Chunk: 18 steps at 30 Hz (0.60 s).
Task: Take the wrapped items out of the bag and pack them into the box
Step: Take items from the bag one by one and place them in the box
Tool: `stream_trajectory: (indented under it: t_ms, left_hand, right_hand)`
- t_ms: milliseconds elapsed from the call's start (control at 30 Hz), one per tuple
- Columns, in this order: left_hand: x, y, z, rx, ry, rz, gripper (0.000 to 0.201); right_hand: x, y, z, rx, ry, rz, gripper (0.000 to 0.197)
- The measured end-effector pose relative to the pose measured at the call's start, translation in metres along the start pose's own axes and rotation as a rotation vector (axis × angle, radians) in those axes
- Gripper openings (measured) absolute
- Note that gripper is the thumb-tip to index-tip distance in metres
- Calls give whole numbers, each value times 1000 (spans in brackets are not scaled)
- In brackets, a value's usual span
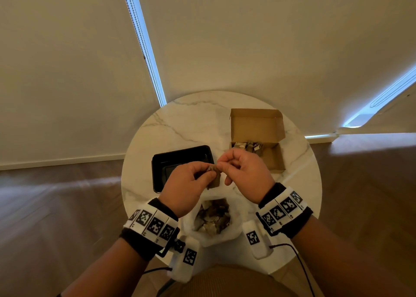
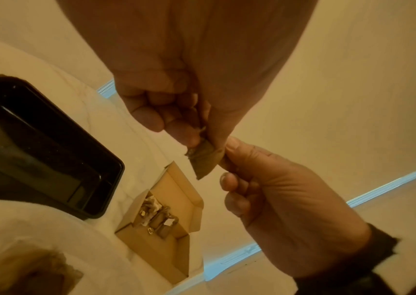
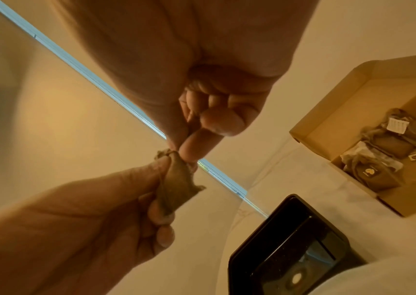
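Observation:
Both hands hold one small brown paper-wrapped item (image 1: 213, 177) in the air above the table. My left hand (image 1: 191, 179) grips its body (image 3: 176, 189) between thumb and fingers. My right hand (image 1: 234, 164) pinches its twisted top end (image 2: 205, 157) with thumb and forefinger. Below the hands, the white plastic bag (image 1: 238, 209) lies open near the table's front edge, with several wrapped items inside. The open cardboard box (image 1: 256, 125) sits at the back right and holds several wrapped items (image 3: 383, 151) along its near side.
A black plastic tray (image 1: 180, 155) lies left of the box on the round white marble table (image 1: 180, 121). Wooden floor surrounds the table, and window blinds hang behind it. Cables run from my wristbands toward my lap.

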<state>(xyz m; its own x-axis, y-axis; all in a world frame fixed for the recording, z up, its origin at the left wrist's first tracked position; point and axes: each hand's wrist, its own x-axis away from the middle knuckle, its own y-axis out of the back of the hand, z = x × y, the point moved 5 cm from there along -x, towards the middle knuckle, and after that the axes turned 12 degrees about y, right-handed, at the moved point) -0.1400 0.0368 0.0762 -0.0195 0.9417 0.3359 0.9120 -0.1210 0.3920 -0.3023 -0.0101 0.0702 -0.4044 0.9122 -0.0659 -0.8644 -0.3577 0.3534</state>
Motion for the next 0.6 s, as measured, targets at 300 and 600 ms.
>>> stream_trajectory:
  t_ms: [300, 600]
  left_hand:
    - [0, 5, 8, -70, 13, -184, 14]
    - [-2, -6, 33, 585, 304, 88, 17]
  right_hand:
    - [8, -15, -2, -262, -142, -34, 8]
    - [9, -22, -11, -247, -117, -162, 8]
